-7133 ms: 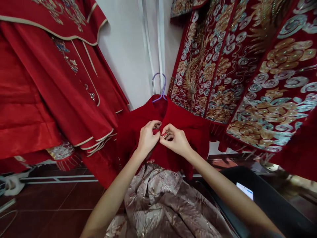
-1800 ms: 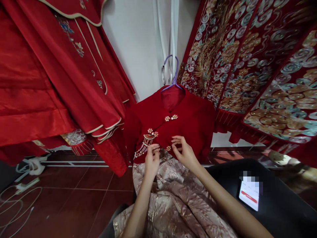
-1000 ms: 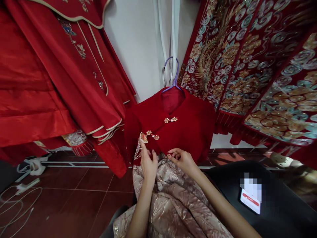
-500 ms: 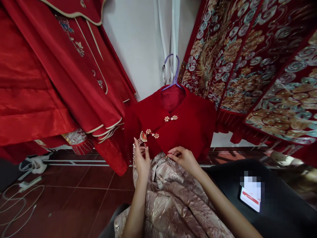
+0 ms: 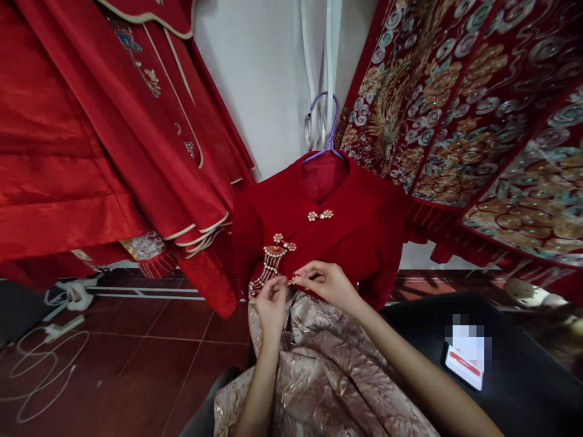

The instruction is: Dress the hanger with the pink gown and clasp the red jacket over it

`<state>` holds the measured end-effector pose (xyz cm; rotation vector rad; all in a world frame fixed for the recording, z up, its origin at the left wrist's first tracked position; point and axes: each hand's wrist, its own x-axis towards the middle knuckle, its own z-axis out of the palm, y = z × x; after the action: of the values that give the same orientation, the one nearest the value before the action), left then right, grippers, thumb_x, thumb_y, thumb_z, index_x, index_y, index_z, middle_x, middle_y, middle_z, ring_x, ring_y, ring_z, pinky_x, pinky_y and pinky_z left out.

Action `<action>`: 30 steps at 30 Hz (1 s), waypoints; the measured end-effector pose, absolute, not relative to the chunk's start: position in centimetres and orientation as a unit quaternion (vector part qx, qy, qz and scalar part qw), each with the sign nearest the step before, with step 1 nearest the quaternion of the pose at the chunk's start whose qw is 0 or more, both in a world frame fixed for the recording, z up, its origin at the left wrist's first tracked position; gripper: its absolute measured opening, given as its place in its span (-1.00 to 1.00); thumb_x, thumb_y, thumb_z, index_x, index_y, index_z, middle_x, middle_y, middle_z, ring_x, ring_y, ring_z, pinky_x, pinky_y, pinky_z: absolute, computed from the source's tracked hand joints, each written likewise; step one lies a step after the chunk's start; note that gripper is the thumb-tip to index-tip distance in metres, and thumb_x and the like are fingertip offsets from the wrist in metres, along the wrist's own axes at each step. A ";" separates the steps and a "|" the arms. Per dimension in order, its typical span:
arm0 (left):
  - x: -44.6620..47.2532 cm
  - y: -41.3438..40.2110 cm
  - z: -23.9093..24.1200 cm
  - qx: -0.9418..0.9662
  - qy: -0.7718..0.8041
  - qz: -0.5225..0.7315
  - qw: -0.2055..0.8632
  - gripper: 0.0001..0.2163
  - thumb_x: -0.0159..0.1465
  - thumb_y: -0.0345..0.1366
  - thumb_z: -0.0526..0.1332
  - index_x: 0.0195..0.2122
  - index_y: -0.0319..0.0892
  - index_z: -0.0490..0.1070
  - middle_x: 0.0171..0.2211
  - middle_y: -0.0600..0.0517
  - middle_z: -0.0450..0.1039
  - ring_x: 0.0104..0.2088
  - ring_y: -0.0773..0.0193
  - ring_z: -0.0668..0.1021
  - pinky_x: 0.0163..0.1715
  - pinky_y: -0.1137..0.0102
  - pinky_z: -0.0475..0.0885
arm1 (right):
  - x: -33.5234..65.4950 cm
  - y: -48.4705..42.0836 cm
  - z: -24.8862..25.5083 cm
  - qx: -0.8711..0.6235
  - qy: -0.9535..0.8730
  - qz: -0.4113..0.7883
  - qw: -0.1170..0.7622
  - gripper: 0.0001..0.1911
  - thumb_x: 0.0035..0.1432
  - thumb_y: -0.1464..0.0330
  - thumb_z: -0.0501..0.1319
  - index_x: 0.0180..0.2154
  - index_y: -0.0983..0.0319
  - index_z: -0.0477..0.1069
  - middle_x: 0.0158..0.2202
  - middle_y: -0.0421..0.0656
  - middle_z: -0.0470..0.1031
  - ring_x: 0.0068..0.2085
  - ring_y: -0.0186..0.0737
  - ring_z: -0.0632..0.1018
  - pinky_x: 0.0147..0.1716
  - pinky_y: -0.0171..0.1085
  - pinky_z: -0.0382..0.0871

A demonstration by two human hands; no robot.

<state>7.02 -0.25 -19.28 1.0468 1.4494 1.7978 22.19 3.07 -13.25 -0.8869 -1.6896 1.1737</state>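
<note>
Left hand (image 5: 271, 300): fingers curled below the beaded tassel (image 5: 273, 260) (can't tell if gripping). Lower clasp (image 5: 291, 281), long axis roughly crosswise, sits between hands near red jacket (image 5: 332, 243) hem; right hand (image 5: 328, 284), nearer, pinches it.

bare forearms (image 5: 401, 346), slim and tapering
narrow wrists (image 5: 272, 343) lead to an uncovered left hand (image 5: 271, 306) and an uncovered right hand (image 5: 334, 285), both with slender fingers (image 5: 315, 266).
</note>
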 end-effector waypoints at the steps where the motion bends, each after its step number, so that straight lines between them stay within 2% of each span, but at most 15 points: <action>1: 7.0 -0.1 -19.4 0.373 0.537 0.684 0.323 -0.79 0.10 -0.20 0.28 -0.32 -0.25 0.50 -0.34 -0.07 0.58 -0.35 0.23 0.60 -0.26 0.32 0.53 | 21.6 3.5 -13.5 -0.367 -0.683 0.454 0.440 -0.80 0.03 0.26 0.36 -0.29 0.23 0.55 -0.35 -0.14 0.62 -0.30 -0.23 0.62 -0.31 -0.30 0.53; 4: 6.9 0.2 -19.3 0.333 0.512 0.702 0.368 -0.74 0.12 -0.14 0.27 -0.32 -0.26 0.52 -0.27 -0.10 0.59 -0.35 0.24 0.62 -0.20 0.27 0.54 | 20.6 4.7 -14.3 -0.389 -0.698 0.406 0.444 -0.86 0.06 0.32 0.33 -0.31 0.23 0.54 -0.37 -0.16 0.61 -0.32 -0.24 0.62 -0.29 -0.29 0.52; 9: 7.0 0.0 -19.0 0.363 0.513 0.688 0.363 -0.71 0.09 -0.18 0.33 -0.21 -0.25 0.53 -0.18 -0.12 0.58 -0.19 0.19 0.62 -0.08 0.26 0.51 | 20.4 4.7 -14.9 -0.379 -0.722 0.381 0.435 -0.90 0.11 0.33 0.29 -0.32 0.20 0.52 -0.37 -0.18 0.60 -0.33 -0.26 0.61 -0.28 -0.30 0.52; 16: 7.0 0.1 -19.2 0.387 0.520 0.678 0.346 -0.71 0.07 -0.25 0.36 -0.21 -0.27 0.54 -0.21 -0.14 0.60 -0.22 0.19 0.63 -0.10 0.26 0.52 | 19.9 4.2 -15.7 -0.395 -0.735 0.312 0.454 -0.90 0.18 0.34 0.23 -0.27 0.21 0.49 -0.30 -0.14 0.53 -0.31 -0.27 0.58 -0.35 -0.32 0.52; 23: 6.6 0.6 -19.7 0.402 0.538 0.656 0.343 -0.73 0.08 -0.27 0.33 -0.21 -0.28 0.56 -0.24 -0.14 0.61 -0.25 0.19 0.63 -0.16 0.28 0.53 | 19.9 4.3 -17.0 -0.377 -0.737 0.300 0.474 -0.88 0.23 0.32 0.19 -0.25 0.20 0.47 -0.28 -0.14 0.50 -0.29 -0.26 0.58 -0.28 -0.28 0.55; 30: 6.2 0.7 -19.8 0.493 0.545 0.641 0.222 -0.86 0.15 -0.31 0.27 -0.31 -0.21 0.59 -0.28 -0.08 0.58 -0.23 0.20 0.58 -0.13 0.29 0.48 | 19.3 4.4 -17.0 -0.389 -0.730 0.295 0.478 -0.90 0.21 0.35 0.20 -0.28 0.22 0.47 -0.30 -0.14 0.49 -0.30 -0.26 0.58 -0.27 -0.28 0.56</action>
<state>6.22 0.70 -19.81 1.3618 1.5055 1.7722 19.33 4.44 -17.01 -0.9504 -1.7816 0.7208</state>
